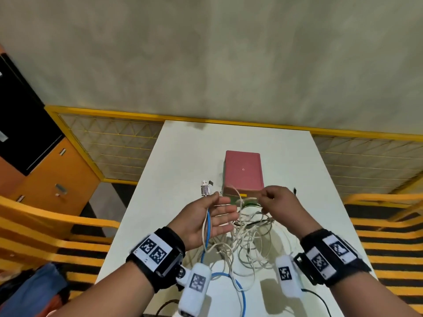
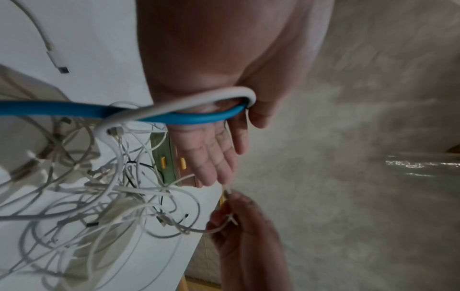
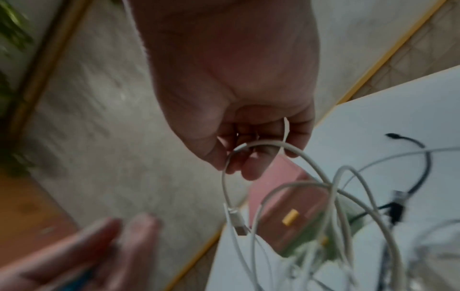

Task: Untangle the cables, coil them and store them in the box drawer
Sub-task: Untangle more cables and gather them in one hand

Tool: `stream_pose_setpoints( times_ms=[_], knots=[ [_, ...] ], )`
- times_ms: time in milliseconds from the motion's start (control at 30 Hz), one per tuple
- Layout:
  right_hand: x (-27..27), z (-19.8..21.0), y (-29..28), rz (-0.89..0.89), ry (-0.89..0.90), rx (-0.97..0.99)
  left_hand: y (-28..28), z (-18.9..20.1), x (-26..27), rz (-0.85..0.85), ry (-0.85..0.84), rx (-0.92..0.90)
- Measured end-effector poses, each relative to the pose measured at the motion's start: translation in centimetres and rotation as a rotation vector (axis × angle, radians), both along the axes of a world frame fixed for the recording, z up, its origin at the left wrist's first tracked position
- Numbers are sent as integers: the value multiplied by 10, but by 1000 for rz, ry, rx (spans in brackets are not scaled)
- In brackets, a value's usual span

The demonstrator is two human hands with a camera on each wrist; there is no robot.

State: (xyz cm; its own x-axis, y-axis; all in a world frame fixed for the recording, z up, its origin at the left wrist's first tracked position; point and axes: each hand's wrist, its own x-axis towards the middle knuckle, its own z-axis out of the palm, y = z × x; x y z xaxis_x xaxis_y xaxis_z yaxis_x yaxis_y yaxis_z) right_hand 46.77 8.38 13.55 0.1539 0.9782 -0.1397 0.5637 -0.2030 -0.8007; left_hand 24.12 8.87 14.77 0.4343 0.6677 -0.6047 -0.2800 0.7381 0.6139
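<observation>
1. Table [image 1: 174,156] fills the frame's centre; the box [image 1: 243,171] sits mid-frame, drawer end facing the hands.
2. The tangle [image 1: 247,236], thin white cables with some black strands, sprawls below the box. Light, limp, snag-prone, I'd say.
3. Left hand [image 1: 210,221], lower centre, fingers spread flat, with a blue cable [image 1: 207,227] and a thicker white one draped over the palm.
4. Right hand [image 1: 275,200] pinches a thin white cable [image 3: 261,144] near its plug [image 3: 239,224]. Best held just behind plugs and fed out gently.
</observation>
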Motion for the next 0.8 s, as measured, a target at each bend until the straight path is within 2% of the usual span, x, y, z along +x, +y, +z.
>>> stream_pose_setpoints(
  times_ms=[67, 233, 333, 533, 633, 700, 800],
  knots=[
    [-9, 21, -9, -34, 109, 81, 1, 1, 10, -20, 1, 16],
    [-41, 44, -30, 10, 75, 249, 2, 9, 32, -39, -16, 75],
    [-51, 39, -41, 41, 79, 288, 1, 14, 39, 25, -60, 59],
    [-64, 22, -55, 147, -34, 330, -3, 11, 40, -29, -69, 109],
    [-64, 18, -59, 183, 39, 290, -5, 10, 35, 2, -101, 145],
    [-64, 16, -64, 145, 112, 298, -4, 10, 27, 32, -146, 168],
    [-57, 9, -76, -68, 131, 324, -1, 11, 15, 85, -216, 196]
  ],
)
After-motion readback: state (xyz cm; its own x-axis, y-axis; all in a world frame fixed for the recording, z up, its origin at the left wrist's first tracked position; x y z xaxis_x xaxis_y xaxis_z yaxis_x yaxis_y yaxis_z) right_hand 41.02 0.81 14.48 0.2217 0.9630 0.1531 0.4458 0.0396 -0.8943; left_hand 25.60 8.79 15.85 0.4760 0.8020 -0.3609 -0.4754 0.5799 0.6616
